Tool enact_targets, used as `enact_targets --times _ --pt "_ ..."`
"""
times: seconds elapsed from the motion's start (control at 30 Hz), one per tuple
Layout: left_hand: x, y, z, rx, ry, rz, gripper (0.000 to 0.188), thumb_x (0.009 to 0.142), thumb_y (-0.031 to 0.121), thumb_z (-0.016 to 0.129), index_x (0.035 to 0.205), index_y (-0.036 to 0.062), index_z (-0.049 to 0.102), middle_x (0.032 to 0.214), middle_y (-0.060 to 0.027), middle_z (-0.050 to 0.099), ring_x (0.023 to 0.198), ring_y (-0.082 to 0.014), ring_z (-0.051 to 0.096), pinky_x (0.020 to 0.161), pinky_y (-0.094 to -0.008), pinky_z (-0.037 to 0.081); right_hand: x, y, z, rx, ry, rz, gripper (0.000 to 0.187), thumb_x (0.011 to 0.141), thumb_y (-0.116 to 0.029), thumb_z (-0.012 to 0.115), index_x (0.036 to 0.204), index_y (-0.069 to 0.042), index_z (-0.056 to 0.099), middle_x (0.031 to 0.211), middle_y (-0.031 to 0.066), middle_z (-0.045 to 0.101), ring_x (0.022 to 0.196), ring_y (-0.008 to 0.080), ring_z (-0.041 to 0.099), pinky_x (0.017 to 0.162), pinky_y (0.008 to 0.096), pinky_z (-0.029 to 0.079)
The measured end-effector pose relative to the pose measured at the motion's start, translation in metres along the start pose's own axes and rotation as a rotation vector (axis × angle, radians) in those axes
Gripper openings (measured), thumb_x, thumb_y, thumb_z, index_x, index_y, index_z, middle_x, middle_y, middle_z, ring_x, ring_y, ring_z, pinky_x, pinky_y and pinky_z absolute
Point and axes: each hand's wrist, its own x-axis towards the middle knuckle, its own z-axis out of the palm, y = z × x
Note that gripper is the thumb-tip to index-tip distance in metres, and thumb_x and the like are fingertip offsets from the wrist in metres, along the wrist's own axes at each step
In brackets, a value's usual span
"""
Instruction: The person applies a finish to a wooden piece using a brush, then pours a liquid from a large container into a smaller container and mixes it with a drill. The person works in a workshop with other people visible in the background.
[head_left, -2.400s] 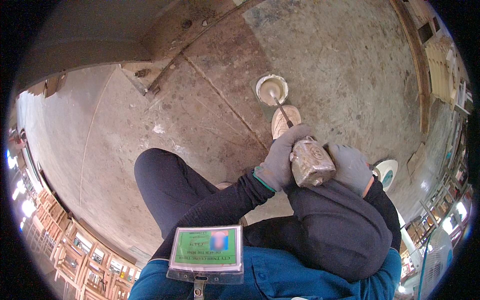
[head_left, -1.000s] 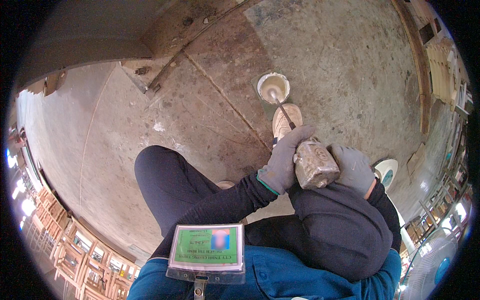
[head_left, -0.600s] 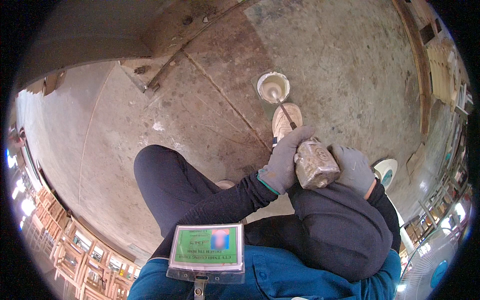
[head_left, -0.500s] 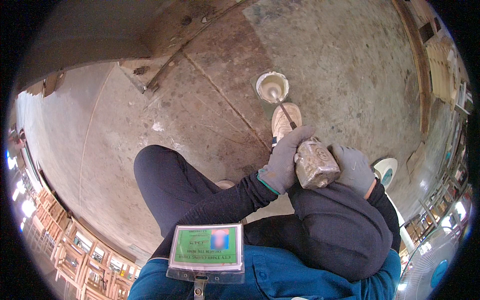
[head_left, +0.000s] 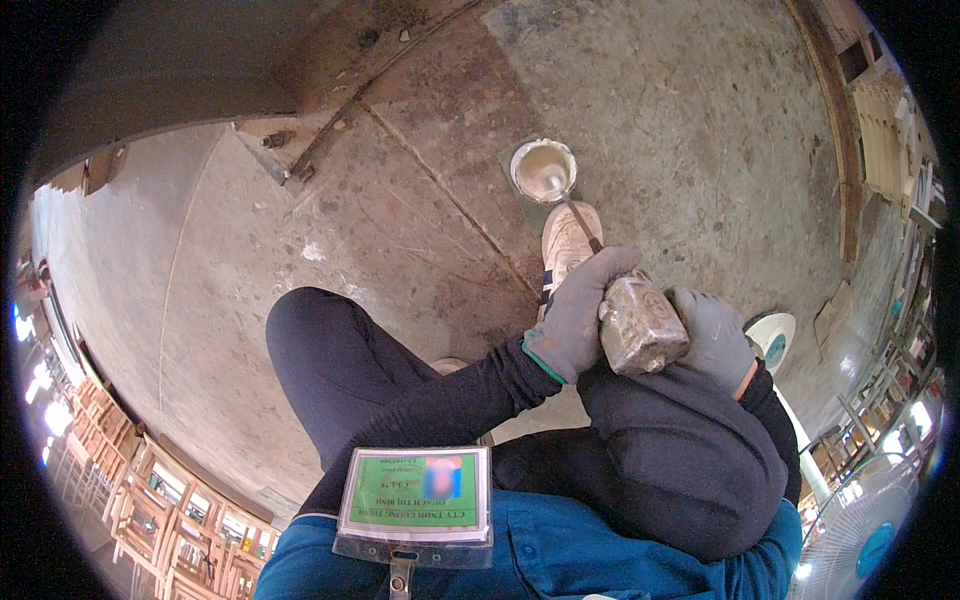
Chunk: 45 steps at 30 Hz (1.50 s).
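Concrete floor [head_left: 690, 120] surrounds a white-rimmed pot [head_left: 516, 174]. Left hand [head_left: 578, 318] clasps the boxy mixing tool [head_left: 643, 325], whose shaft [head_left: 584, 224] angles into the pot. Right hand [head_left: 712, 338] curls beside the tool; whether it grips cannot be told clearly.

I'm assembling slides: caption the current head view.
Gloved left hand gripping, right hand alongside, a mixer-like tool whose rod dips into a white-rimmed bucket.

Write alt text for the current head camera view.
Gloved left hand and gloved right hand hold a grimy, boxy tool, its rod reaching into a bucket of pale material. A light shoe points toward the bucket; stained floor surrounds them.
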Motion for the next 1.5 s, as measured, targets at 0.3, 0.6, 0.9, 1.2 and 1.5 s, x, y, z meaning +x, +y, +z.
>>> enact_targets --times 0.3,0.6,0.9,1.2,1.5 --pt "0.000 0.030 0.003 -0.105 0.073 -0.126 0.020 0.079 0.023 0.060 0.090 0.0068 0.053 0.075 -0.0074 0.058 0.065 -0.0206 0.061 0.064 -0.0343 0.053 0.029 -0.004 0.007 -0.007 -0.035 0.003 0.036 0.071 -0.033 0.060 0.090 -0.005 0.049 0.080 0.0175 0.058 0.077 0.0356 0.058 0.064 0.0437 0.045" --pt "-0.001 0.026 0.009 -0.119 0.028 -0.150 0.021 0.080 0.020 0.058 0.094 0.0055 0.051 0.078 -0.0076 0.057 0.068 -0.0202 0.061 0.062 -0.0346 0.054 0.021 -0.009 -0.004 -0.032 -0.045 0.033 0.036 0.071 -0.034 0.061 0.090 -0.006 0.049 0.079 0.0162 0.058 0.076 0.0342 0.059 0.063 0.0426 0.045" --pt "-0.001 0.020 0.006 -0.116 -0.003 -0.165 0.015 0.084 0.020 0.052 0.085 0.0056 0.052 0.075 -0.0073 0.058 0.069 -0.0183 0.060 0.066 -0.0326 0.052 0.014 -0.011 -0.008 -0.032 -0.046 0.032 0.039 0.068 -0.035 0.063 0.090 -0.006 0.050 0.081 0.0151 0.058 0.077 0.0333 0.059 0.064 0.0422 0.045" --pt "0.001 0.013 0.000 -0.100 -0.002 -0.131 0.019 0.082 0.024 0.056 0.090 0.0068 0.051 0.074 -0.0078 0.058 0.066 -0.0206 0.061 0.064 -0.0346 0.054 0.010 -0.004 -0.002 -0.047 -0.023 0.008 0.039 0.067 -0.034 0.064 0.090 -0.006 0.050 0.080 0.0163 0.058 0.076 0.0334 0.059 0.064 0.0410 0.045" --pt "-0.008 0.015 0.005 -0.034 -0.034 -0.061 0.016 0.086 0.021 0.052 0.094 0.0068 0.051 0.080 -0.0051 0.057 0.074 -0.0162 0.060 0.069 -0.0308 0.052 0.008 -0.009 -0.007 -0.040 -0.061 0.044 0.040 0.068 -0.033 0.063 0.094 -0.006 0.050 0.082 0.0169 0.058 0.078 0.0343 0.058 0.066 0.0421 0.045"
